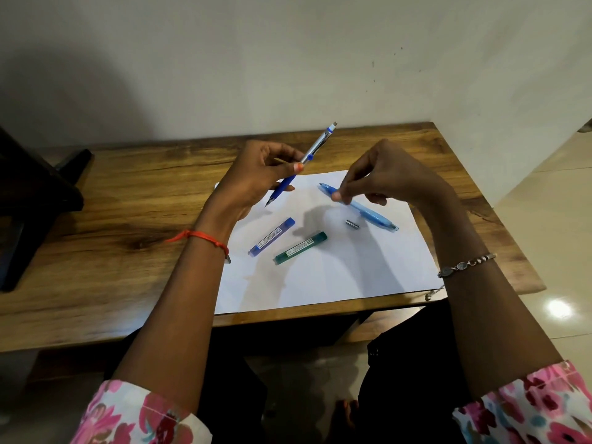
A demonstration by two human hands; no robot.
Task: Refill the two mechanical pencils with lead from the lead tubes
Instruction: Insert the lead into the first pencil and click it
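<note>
My left hand (253,177) grips a dark blue mechanical pencil (315,149) above the table. The pencil is tilted, with its tip down-left and its white eraser end up-right, uncapped. My right hand (381,174) hovers with thumb and fingertips pinched together over the rear end of a light blue mechanical pencil (368,211), which lies on a white paper sheet (368,270). I see nothing between those fingertips. A small metal cap (352,224) rests on the paper beside that pencil. Further forward lie a blue lead tube (272,237) and a green lead tube (301,248), side by side.
The paper lies on a wooden table (112,225) against a pale wall. A dark object (28,200) stands at the table's left end. The table's right edge drops to a tiled floor (557,219).
</note>
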